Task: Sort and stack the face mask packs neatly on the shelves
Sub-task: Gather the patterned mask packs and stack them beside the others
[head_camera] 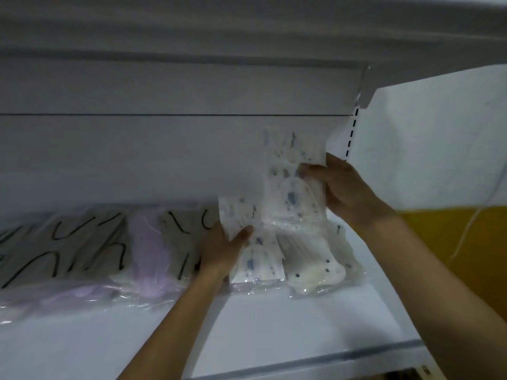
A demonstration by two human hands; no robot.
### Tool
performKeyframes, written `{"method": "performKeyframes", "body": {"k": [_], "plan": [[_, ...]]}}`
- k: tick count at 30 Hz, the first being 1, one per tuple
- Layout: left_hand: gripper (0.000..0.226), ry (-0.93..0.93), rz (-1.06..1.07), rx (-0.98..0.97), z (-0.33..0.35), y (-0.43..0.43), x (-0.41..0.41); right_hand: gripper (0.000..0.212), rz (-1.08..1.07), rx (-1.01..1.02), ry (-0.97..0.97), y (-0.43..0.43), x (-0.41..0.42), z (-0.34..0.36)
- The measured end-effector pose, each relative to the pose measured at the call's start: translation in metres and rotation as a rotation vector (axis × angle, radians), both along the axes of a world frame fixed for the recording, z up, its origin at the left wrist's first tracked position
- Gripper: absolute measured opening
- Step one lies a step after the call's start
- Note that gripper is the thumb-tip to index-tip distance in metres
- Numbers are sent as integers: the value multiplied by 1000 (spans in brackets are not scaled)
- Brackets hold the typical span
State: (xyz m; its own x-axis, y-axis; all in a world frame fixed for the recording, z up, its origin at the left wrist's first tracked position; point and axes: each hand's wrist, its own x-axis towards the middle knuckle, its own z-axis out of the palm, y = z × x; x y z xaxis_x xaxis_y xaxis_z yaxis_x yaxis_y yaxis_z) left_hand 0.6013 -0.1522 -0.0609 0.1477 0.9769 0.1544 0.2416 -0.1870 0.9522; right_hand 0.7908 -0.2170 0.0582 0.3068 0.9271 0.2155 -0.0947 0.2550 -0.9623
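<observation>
Hands clamp printed mask packs: right hand pinches one upright, left hand grips another on the shelf. Film looks light, limp and slippery; edges seem safest to hold.

Dim, flat, cool light, greyish cast over everything. Whole frame soft with motion blur; nothing truly sharp. My hands cast faint shadows on the white metal shelf, darkest under my right forearm. Small glare spots on the clear plastic wrap of the lilac and black-strapped mask packs at left, which are smeared the worst. Wide-angle bend at the edges: the shelf's front lip curves, the white side panel looms large and washed out. Top of frame murky grey.
</observation>
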Motion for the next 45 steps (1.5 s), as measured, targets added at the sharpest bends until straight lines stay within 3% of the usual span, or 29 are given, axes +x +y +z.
{"method": "performKeyframes", "body": {"k": [4, 6, 7, 10, 13, 15, 18, 20, 23, 26, 28, 31, 34, 37, 41, 43, 45], "plan": [[51, -81, 64, -124, 10, -6, 1, 22, -59, -268, -176, 12, -50, -70], [28, -159, -33, -104, 10, -8, -1, 23, -81, -353, -259, 11, -67, -92], [8, -165, -109, -56, 10, -11, -3, 24, -115, -337, -275, 9, -71, -95], [30, -263, -187, 95, 12, -20, -5, 38, -212, -164, -194, 1, -73, -84], [40, -369, -180, 188, 34, -36, -8, 62, -178, 29, -86, -13, -71, -64], [54, -320, -159, 221, 42, -45, -15, 75, -125, 111, -7, -28, -69, -59], [70, -202, -125, 163, 36, -64, -19, 55, -106, 133, -37, -49, -78, -67], [57, -268, -165, 112, 30, -80, -14, 42, -117, 114, -44, -56, -88, -77], [18, -362, -197, 142, 41, -96, -8, 35, -114, 200, -23, -65, -94, -72], [30, -386, -245, 223, 57, -103, -13, 35, -39, 289, -51, -72, -90, -58], [35, -340, -221, 214, 47, -105, -14, 37, -29, 240, -87, -70, -85, -71], [30, -195, -216, 148, 16, -108, -15, 46, -9, 112, -202, -67, -85, -105], [22, -190, -131, 173, 14, -117, -17, 40, 30, 111, -235, -71, -84, -112], [25, -345, -43, 195, 25, -126, -19, 33, 75, 164, -294, -83, -83, -92], [35, -852, -8, -57, 20, -144, -29, 32, 75, 130, -326, -100, -80, -95], [44, -1015, 7, -179, 13, -152, -37, 36, 133, 82, -105, -109, -89, -100], [71, -1108, 10, -200, 8, -159, -46, 54, 288, -8, 153, -114, -111, -110]]}}
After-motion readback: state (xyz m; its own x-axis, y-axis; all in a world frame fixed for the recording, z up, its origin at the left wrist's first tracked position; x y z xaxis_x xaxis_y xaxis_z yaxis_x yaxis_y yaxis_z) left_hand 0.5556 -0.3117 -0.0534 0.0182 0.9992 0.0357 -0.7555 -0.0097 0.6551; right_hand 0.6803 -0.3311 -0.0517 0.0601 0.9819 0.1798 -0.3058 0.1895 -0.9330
